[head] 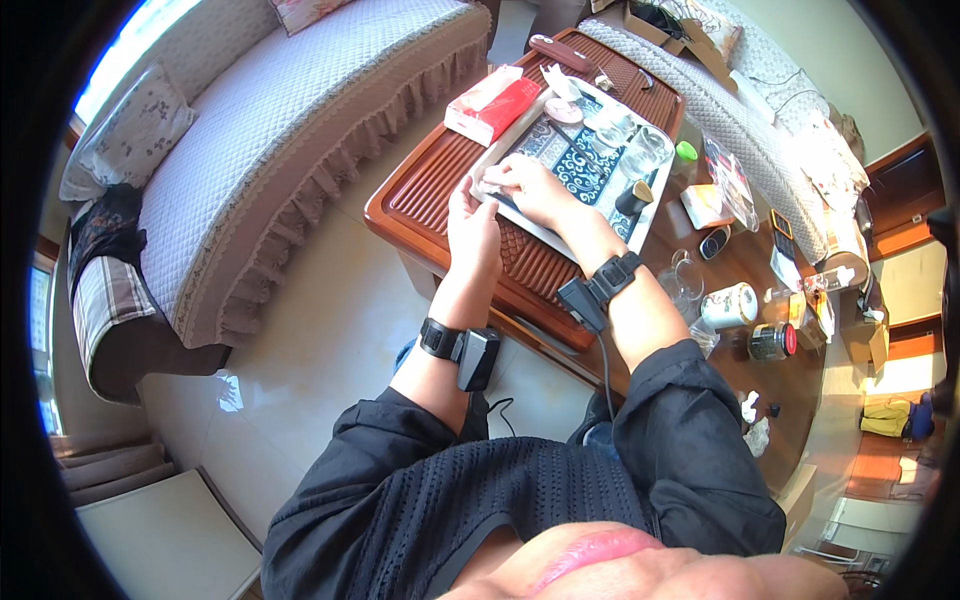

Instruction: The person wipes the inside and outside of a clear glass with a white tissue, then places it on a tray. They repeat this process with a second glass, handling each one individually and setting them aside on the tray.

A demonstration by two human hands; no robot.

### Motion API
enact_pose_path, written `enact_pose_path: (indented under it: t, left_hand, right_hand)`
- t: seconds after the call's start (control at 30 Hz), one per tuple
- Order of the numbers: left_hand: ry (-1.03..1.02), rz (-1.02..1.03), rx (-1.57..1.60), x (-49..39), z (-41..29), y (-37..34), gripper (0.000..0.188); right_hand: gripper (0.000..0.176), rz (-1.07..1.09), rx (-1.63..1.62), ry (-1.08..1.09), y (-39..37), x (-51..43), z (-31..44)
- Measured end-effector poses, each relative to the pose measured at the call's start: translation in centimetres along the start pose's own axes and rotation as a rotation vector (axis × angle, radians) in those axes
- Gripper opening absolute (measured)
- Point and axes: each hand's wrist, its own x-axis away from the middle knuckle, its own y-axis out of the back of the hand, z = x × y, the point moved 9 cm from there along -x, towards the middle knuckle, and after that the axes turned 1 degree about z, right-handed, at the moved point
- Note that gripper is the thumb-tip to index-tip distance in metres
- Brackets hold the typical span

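Both my hands meet over the near left corner of a white-rimmed tray (658,196) with a blue patterned surface. My right hand (531,189) pinches a small crumpled white piece (490,187), likely tissue. Close against it, my left hand (474,234) is turned palm up with its fingers curled near the white piece; whether it grips it too is hidden. Farther back on the tray lie a thin dark stick (574,142) and a round pinkish lid-like item (563,111). Clear glass cups (646,148) and a dark cylindrical container (634,198) stand along its right side.
The tray rests on a slatted wooden tea table (420,187). A red tissue pack (491,105) sits beyond my left hand. To the right, a white canister (729,305) and a red-lidded jar (772,341) lie among clutter. A quilted sofa (300,112) runs along the left.
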Motion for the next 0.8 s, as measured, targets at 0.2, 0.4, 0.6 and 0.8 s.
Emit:
enact_pose_path:
  t: [0.2,0.4,0.6,0.8]
  left_hand:
    - [0.038,0.039,0.068,0.0,-0.1,-0.3,0.058]
    - [0.020,0.005,-0.068,0.6,-1.0,-0.2,0.055]
    - [0.019,-0.019,-0.077,1.5,-1.3,-1.1,0.052]
    - [0.020,-0.024,-0.001,1.3,-1.4,-1.2,0.047]
  right_hand:
    - [0.021,-0.080,0.265,0.210,1.5,5.5,1.5]
    - [0.026,-0.228,0.246,0.082,6.1,10.9,-0.6]
    - [0.021,-0.249,0.029,0.037,4.6,4.7,0.2]
    - [0.022,-0.181,0.252,0.054,2.5,9.4,0.5]
